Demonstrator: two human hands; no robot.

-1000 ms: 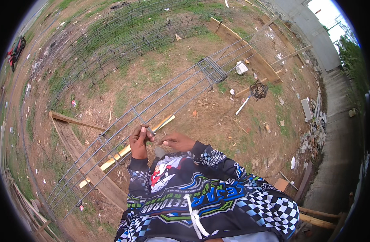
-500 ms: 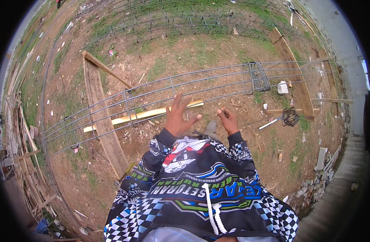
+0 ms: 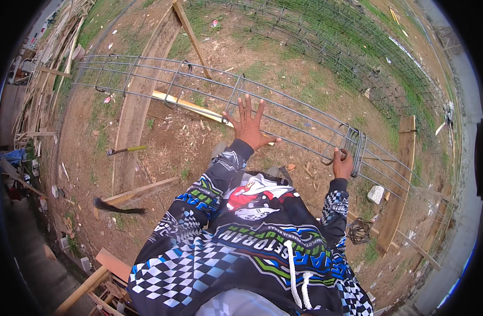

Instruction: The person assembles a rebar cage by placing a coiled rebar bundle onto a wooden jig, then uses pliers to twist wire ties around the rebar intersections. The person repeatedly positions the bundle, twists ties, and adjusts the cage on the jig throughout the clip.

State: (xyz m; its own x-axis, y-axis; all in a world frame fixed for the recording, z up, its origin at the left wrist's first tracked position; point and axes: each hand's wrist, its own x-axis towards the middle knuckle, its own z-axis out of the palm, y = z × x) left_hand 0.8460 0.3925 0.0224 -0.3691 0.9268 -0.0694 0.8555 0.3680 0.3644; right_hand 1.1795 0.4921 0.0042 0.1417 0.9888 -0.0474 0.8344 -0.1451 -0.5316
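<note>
Your left hand [image 3: 248, 125] lay flat, fingers spread, on the long grey steel bar cage [image 3: 210, 87]. Your right hand [image 3: 342, 164] gripped bunched wire rings [image 3: 355, 145] not yet spread along it.

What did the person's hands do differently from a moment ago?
A second ago both hands were close together on the rebar cage. Now the left hand is spread open, fingers splayed, at the bars, while the right hand has moved out to the right and grips the bunched stirrups. The cage still lies across the wooden planks, and the hammer lies on the dirt.
</note>
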